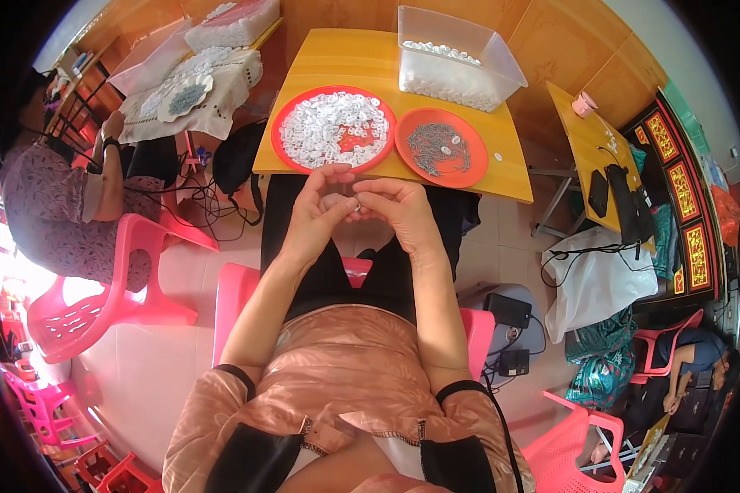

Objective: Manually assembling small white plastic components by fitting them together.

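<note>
My left hand (319, 204) and my right hand (396, 212) meet above my lap, just in front of the table edge. Thumb and fingers of both are pinched together around something tiny, perhaps whitish, that the fingertips mostly hide. Nearest to my left hand is a red round tray (276, 141) heaped with small white oval plastic pieces (325, 123). Beside it, an orange-red round plate (474, 163) carries a pile of small grey metal pieces (436, 148), with a couple of white pieces on top.
The yellow table (337, 53) also bears a clear plastic bin (460, 86) of white pieces and one loose white piece. A person sits left at a cloth-covered table (238, 90). Pink chairs (127, 263), cables and a white bag (600, 283) stand around; another person sits far right.
</note>
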A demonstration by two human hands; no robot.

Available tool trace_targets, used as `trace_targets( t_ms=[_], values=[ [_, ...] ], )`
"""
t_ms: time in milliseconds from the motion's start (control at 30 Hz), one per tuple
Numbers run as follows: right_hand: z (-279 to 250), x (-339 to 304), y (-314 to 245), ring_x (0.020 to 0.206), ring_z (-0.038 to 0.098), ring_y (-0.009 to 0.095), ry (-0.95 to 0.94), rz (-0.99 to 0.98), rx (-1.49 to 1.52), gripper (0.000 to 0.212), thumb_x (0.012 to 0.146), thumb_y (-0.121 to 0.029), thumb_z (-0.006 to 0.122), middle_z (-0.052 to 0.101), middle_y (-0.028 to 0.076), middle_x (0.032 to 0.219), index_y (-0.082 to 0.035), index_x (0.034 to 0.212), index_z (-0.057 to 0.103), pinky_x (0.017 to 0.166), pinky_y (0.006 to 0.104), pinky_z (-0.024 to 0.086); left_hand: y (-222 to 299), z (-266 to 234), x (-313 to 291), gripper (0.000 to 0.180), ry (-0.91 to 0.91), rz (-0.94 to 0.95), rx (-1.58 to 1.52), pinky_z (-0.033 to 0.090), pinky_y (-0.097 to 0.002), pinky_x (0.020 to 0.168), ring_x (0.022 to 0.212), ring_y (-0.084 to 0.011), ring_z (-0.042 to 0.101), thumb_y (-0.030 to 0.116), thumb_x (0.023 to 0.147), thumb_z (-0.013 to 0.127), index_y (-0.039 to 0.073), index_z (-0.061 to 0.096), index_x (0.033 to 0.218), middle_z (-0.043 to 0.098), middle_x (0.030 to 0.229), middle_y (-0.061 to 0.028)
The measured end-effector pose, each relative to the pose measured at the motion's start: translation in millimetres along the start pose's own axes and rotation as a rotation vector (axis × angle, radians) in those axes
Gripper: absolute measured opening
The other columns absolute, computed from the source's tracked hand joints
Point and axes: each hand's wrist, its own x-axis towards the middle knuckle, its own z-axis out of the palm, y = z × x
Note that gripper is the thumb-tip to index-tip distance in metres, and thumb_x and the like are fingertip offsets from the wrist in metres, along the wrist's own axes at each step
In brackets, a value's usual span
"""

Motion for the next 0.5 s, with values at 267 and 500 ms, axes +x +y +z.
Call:
trace_targets(
  t_ms=[267,500],
  values=[
    [14.0,-4.2,-7.0,0.070,0.063,0.011,0.098,-0.115,-0.078,0.021,0.080,-0.003,0.066,0.067,0.009,0.082,0.006,0.098,0.065,0.066,0.0216,0.051,-32.1,-9.7,3.9,0.019,0.078,-0.328,-0.447,0.049,-0.0199,0.065,0.073,-0.0106,0.062,0.014,0.088,0.061,0.004,0.058,0.104,0.065,0.084,-0.0051],
    [20.1,-5.0,-7.9,0.072,0.062,0.010,0.156,-0.169,-0.109,0.019,0.081,-0.002,0.064,0.067,0.008,0.082,0.006,0.099,0.066,0.068,0.0204,0.049,-26.2,-6.2,0.9,0.014,0.153,-0.314,-0.294,0.049,-0.0180,0.062,0.073,-0.0087,0.063,0.018,0.090,0.059,0.006,0.059,0.095,0.066,0.086,-0.0039]
  ],
)
